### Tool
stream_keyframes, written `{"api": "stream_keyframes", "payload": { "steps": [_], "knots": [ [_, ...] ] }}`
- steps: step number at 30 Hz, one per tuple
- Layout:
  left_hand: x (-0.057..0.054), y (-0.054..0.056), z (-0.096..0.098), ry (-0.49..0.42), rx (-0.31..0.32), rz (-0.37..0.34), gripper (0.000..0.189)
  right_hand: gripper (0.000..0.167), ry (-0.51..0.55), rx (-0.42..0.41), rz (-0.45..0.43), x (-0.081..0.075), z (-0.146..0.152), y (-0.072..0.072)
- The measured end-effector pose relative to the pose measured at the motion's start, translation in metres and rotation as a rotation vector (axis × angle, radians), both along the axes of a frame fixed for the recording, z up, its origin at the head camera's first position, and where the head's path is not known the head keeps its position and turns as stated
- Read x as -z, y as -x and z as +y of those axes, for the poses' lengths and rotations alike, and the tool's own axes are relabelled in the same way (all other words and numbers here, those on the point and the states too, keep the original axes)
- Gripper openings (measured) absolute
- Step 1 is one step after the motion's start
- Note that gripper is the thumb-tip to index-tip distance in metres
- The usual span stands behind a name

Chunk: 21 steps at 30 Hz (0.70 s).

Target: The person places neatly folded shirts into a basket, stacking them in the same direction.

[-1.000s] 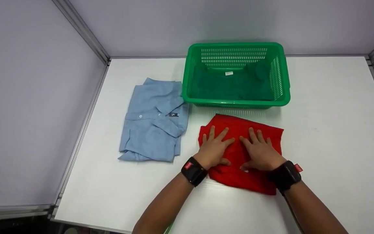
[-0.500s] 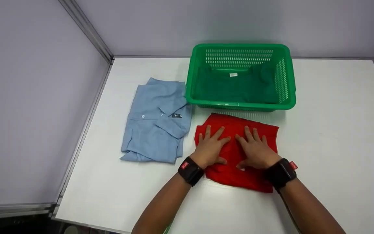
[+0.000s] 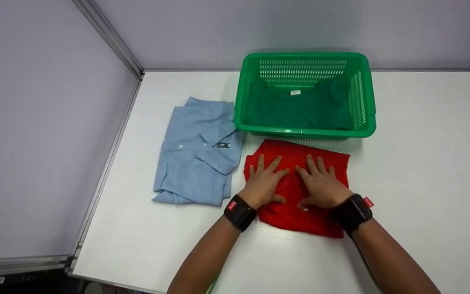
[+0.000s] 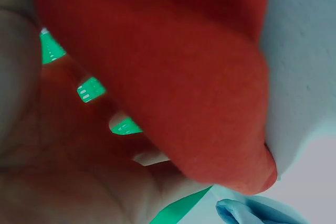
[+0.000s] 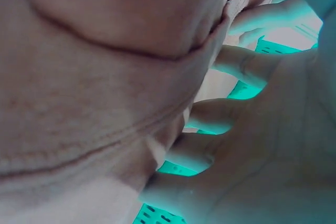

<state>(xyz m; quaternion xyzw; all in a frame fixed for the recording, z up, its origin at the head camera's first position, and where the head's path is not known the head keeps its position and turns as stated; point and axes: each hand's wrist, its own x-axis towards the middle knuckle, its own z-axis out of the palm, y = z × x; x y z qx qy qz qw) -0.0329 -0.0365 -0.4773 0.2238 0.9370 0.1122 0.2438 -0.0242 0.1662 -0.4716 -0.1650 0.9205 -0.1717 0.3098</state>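
The red garment [image 3: 294, 190] is laid on the white desk [image 3: 418, 163], just right of and below the frame's centre. It is touched from above by the left hand [image 3: 262, 183] and right hand [image 3: 324, 188], fingers spread apart, nothing gripped. By uneven pressure, the cloth could be creased or skewed. If it were pushed upward in the frame, the green basket [image 3: 300, 132], near its upper edge, could be bumped; leftward, the blue shirt [image 3: 196, 163] could be rumpled. More open room is left at right.
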Motion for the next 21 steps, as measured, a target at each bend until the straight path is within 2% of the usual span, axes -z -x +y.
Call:
{"api": "stream_keyframes", "payload": {
  "steps": [12,17,21],
  "knots": [
    [-0.0017,0.0035,-0.0009,-0.007,-0.003,0.025,0.084,0.111,0.002,-0.009,-0.018,-0.0008,-0.0009,0.0081],
    [-0.0009,0.0012,-0.0022,-0.014,-0.011,0.018,0.083,0.110,0.004,-0.008,-0.018,-0.0004,-0.0014,0.0064],
    [0.0005,0.0019,-0.0029,-0.024,-0.012,0.005,0.082,0.109,0.046,0.013,0.005,0.0034,0.0038,0.0043]
  ]
}}
